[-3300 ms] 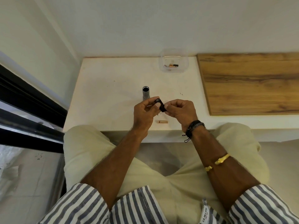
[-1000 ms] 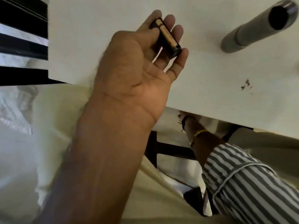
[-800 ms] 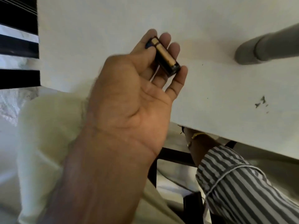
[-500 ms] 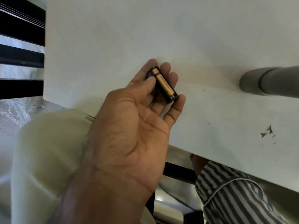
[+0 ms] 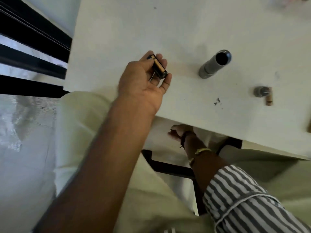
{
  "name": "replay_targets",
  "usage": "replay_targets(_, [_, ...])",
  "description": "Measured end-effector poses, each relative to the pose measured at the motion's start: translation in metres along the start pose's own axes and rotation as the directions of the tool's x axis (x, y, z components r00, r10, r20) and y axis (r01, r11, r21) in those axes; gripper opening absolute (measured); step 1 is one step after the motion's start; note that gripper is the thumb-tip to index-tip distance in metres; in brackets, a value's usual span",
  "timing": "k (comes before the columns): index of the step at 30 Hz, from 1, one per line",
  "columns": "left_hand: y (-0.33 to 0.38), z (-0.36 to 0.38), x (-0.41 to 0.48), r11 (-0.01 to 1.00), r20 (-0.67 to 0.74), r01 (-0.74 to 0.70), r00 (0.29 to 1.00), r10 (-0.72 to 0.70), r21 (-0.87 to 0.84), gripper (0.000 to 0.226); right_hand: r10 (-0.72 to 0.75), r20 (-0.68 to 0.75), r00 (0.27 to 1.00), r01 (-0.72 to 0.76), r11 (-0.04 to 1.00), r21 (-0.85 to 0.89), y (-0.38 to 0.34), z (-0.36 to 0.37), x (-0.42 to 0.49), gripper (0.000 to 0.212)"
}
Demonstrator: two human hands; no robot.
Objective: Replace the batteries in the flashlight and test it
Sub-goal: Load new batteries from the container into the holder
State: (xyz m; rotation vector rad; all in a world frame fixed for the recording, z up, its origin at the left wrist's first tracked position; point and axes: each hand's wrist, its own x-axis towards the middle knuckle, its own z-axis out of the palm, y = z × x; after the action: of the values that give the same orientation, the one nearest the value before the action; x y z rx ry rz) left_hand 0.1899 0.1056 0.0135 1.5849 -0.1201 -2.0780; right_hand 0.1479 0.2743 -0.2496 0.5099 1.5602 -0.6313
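Grey-and-white striped sleeve (image 5: 242,195), gold bangle (image 5: 202,150), black wrist cord (image 5: 184,137), pale trousers (image 5: 94,118)

White table (image 5: 193,22); grey flashlight body (image 5: 212,65) with a black open mouth; grey end cap (image 5: 261,92); gold loose battery (image 5: 269,100); black holder (image 5: 159,68) carrying a gold battery; grey-and-white striped sleeve (image 5: 249,200); pale beige trousers (image 5: 80,115); gold bangle (image 5: 202,150); black wrist cord (image 5: 184,137).
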Motion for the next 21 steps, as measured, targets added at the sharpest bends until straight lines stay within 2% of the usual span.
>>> replay_targets(2, [-0.002, 0.002, 0.000, 1.000, 0.005, -0.021, 1.000, 0.021, 0.019, 0.033, -0.005, 0.038, 0.999, 0.004, 0.999, 0.039, -0.003, -0.003, -0.018, 0.013])
replay_targets(6, [-0.011, -0.001, 0.003, 0.996, 0.030, -0.059, 0.998, 0.056, 0.072, 0.032, -0.033, 0.182, 0.983, 0.053, 0.993, -0.106, -0.002, -0.015, -0.072, 0.003])
replay_targets(8, [-0.018, -0.002, 0.003, 0.992, 0.064, -0.068, 0.996, 0.061, 0.110, 0.033, -0.074, 0.238, 0.968, 0.104, 0.988, -0.118, -0.001, -0.027, -0.100, 0.006])
replay_targets(13, [-0.027, 0.001, -0.003, 0.985, 0.282, -0.125, 0.955, 0.089, 0.115, 0.026, -0.211, 0.388, 0.897, 0.327, 0.908, -0.263, -0.021, -0.063, -0.183, 0.020])
replay_targets(16, [-0.028, 0.001, -0.012, 0.965, 0.426, -0.229, 0.891, 0.155, 0.129, 0.022, -0.368, 0.433, 0.823, 0.496, 0.838, -0.229, -0.034, -0.093, -0.231, 0.025])
replay_targets(18, [-0.030, -0.001, -0.018, 0.956, 0.490, -0.267, 0.854, 0.174, 0.125, 0.024, -0.539, 0.411, 0.735, 0.625, 0.774, -0.102, -0.045, -0.114, -0.258, 0.029])
replay_targets(19, [-0.032, -0.001, -0.020, 0.953, 0.512, -0.277, 0.840, 0.179, 0.121, 0.025, -0.632, 0.351, 0.691, 0.684, 0.728, -0.038, -0.052, -0.124, -0.267, 0.030])
replay_targets(21, [-0.035, -0.003, -0.024, 0.947, 0.549, -0.300, 0.814, 0.190, 0.116, 0.027, -0.801, 0.099, 0.590, 0.807, 0.590, -0.039, -0.068, -0.141, -0.273, 0.024])
